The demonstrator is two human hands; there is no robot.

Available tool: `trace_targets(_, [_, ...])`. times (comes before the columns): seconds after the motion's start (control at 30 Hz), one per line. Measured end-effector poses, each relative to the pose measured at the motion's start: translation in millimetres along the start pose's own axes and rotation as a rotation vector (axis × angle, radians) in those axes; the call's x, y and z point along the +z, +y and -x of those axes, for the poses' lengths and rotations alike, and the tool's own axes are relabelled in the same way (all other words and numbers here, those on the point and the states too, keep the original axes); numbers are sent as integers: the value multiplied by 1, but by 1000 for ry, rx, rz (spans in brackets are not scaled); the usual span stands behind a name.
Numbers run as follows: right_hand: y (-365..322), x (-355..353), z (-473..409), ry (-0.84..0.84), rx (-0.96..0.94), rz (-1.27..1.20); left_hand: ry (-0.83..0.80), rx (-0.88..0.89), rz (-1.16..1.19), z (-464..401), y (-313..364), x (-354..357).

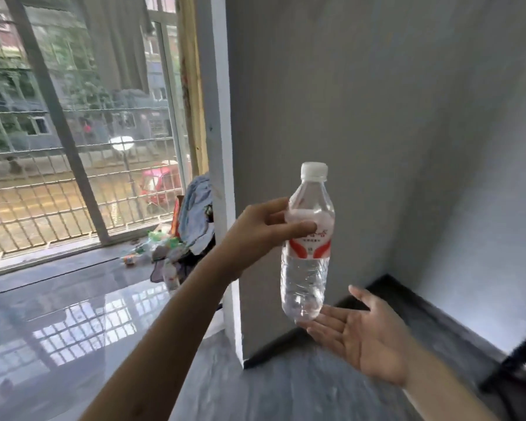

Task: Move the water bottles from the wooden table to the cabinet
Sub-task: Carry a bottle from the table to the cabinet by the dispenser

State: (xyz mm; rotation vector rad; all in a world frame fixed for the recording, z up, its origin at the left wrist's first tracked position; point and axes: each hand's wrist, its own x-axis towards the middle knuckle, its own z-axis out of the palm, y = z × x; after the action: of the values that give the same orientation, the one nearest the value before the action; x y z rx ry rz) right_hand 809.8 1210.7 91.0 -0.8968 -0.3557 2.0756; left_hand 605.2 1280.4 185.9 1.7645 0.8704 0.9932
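Two hands reach forward in my view. Nearest, my right hand (pixel 359 338) lies flat and relaxed, palm up, fingertips just under the base of the water bottle (pixel 307 247). My left hand (pixel 261 232) grasps that upright bottle at its label, in mid-air. Beyond stand a grey wall (pixel 362 101), a clothes pile (pixel 196 211) and a barred window (pixel 73 132).
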Motion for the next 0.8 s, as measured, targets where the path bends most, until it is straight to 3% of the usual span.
trace_targets(0.4, [-2, -52, 66, 236, -425, -255, -511, 112, 145, -94, 2, 100])
trace_targets(0.8, [50, -82, 158, 497, -768, -536, -984, 206, 242, -86, 36, 250])
